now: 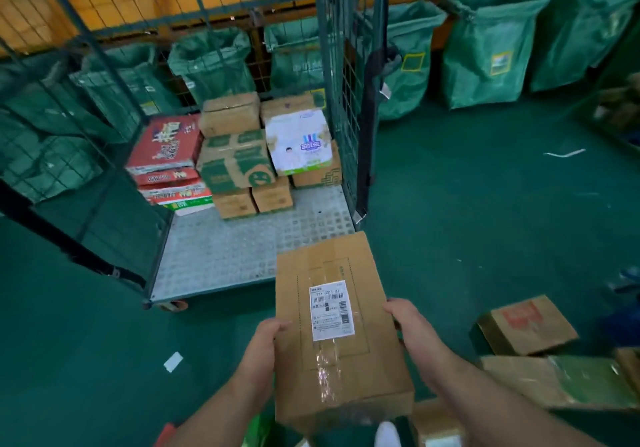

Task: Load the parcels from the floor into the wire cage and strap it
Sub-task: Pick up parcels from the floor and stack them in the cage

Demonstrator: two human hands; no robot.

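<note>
In the head view, a flat cardboard parcel (pixel 341 325) with a white shipping label on top is held in the air over the green floor (pixel 485 204), just short of the wire cage's (pixel 242 245) open front. The left hand (pixel 265 339) grips its left long edge and the right hand (pixel 407 315) grips the right edge. Each thumb lies on the top face, and the fingers curl out of sight underneath.

Inside the cage, the stacked boxes (pixel 239 159) fill the back of the metal base, while the front half of the plate is bare. A dark strap (pixel 372 117) hangs down the cage's right front post. More parcels (pixel 526 325) lie on the floor to the right, so loading looks well short of done. Green sacks (pixel 491 48) line the wall behind.

The step in hand appears to be carrying this parcel into the cage. To do it well, keep the parcel level and pass it clear of the right post and the hanging strap. Set it flat on the bare plate, tight against the front of the stack, so later parcels can build on it. Being flat and wide, it would probably serve best as a base layer rather than perched on the uneven top tier.
</note>
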